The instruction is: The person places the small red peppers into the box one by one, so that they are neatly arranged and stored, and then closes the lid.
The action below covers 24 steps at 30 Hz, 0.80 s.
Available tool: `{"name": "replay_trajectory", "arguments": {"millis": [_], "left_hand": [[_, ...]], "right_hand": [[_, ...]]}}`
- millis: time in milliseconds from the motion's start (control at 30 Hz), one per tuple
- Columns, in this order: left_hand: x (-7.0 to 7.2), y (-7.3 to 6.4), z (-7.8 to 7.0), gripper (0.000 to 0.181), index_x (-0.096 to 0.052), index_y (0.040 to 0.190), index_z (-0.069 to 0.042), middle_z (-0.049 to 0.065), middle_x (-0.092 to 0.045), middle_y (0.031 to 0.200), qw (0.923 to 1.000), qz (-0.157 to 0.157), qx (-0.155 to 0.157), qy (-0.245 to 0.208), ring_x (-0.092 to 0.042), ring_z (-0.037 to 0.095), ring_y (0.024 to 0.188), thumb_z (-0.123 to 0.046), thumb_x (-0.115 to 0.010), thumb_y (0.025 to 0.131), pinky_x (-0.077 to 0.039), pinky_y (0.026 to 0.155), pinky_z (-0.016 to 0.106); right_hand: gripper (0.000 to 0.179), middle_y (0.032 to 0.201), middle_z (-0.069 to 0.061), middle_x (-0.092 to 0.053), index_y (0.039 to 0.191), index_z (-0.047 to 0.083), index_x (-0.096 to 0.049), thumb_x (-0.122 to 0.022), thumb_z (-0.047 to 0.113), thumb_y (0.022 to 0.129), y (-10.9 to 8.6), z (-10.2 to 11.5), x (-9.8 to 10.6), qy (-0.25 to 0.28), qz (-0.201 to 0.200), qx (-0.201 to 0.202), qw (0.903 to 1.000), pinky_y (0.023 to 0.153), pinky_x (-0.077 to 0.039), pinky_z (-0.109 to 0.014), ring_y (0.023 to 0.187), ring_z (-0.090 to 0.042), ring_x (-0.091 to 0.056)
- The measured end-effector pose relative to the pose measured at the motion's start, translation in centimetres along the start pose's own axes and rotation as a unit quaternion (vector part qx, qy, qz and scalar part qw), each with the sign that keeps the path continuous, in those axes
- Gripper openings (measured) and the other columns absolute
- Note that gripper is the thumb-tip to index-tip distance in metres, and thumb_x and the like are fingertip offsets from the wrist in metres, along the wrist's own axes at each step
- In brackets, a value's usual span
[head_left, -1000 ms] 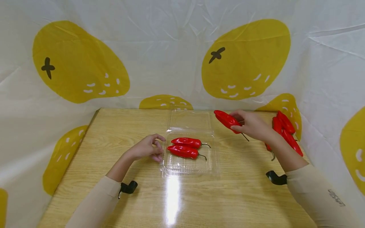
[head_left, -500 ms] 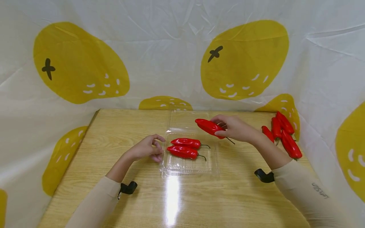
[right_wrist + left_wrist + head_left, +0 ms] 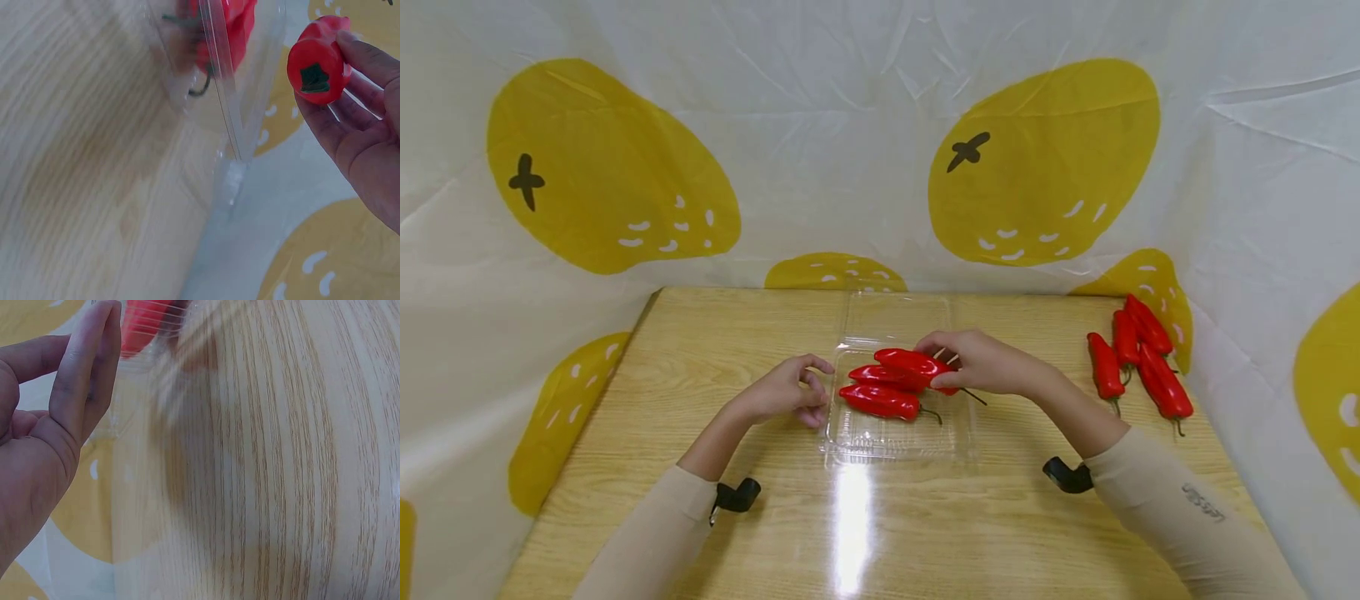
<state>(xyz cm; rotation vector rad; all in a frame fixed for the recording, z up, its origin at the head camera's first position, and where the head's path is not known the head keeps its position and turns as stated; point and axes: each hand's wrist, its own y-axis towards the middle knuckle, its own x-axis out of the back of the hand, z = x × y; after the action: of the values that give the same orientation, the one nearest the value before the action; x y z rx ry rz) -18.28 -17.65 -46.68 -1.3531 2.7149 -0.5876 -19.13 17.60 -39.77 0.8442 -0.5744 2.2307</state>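
A clear plastic clamshell box (image 3: 895,437) lies on the table with its lid folded back. Two red chili peppers (image 3: 880,401) lie side by side in it, stems to the right. My right hand (image 3: 981,360) pinches a third red pepper (image 3: 910,362) by its stem end, over the back of the box. In the right wrist view this pepper (image 3: 319,62) shows its green cap, thumb on one side and fingers on the other. At the box's left edge is my left hand (image 3: 786,390), its fingers loosely bent. Whether it touches the edge I cannot tell.
Several more red peppers (image 3: 1125,337) lie at the table's back right, near the curtain. A white curtain (image 3: 835,167) with yellow fruit prints closes off the back and sides of the wooden table (image 3: 722,325). The box lid (image 3: 898,317) extends toward the back edge.
My right hand has carried the pepper leftward and down, from the right of the box to over its tray. The left hand has stayed put.
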Motion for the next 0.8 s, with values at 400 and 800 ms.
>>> {"name": "replay_trajectory", "arguments": {"millis": [400, 800], "left_hand": [[0.1, 0.0, 0.0, 0.049, -0.041, 0.143, 0.007, 0.017, -0.059, 0.096, 1.0000, -0.002, 0.002, 0.000, -0.073, 0.025, 0.069, 0.005, -0.060, 0.098, -0.067, 0.068, 0.042], [0.0, 0.0, -0.1, 0.049, -0.042, 0.143, 0.006, 0.017, -0.059, 0.097, 1.0000, -0.003, 0.004, 0.003, -0.073, 0.024, 0.069, 0.004, -0.061, 0.098, -0.067, 0.068, 0.041]], "right_hand": [[0.049, 0.123, 0.000, -0.069, 0.134, 0.010, -0.065, -0.082, 0.022, 0.090, 1.4, 0.8, -2.9, -0.055, 0.031, 0.038, 0.9973, 0.090, -0.060, -0.029, 0.104, -0.014, -0.065], [0.045, 0.121, -0.002, -0.070, 0.128, 0.010, -0.068, -0.084, 0.022, 0.088, 2.9, 1.6, -5.3, -0.104, 0.048, 0.036, 0.9927, 0.094, -0.057, -0.035, 0.105, -0.018, -0.063]]}}
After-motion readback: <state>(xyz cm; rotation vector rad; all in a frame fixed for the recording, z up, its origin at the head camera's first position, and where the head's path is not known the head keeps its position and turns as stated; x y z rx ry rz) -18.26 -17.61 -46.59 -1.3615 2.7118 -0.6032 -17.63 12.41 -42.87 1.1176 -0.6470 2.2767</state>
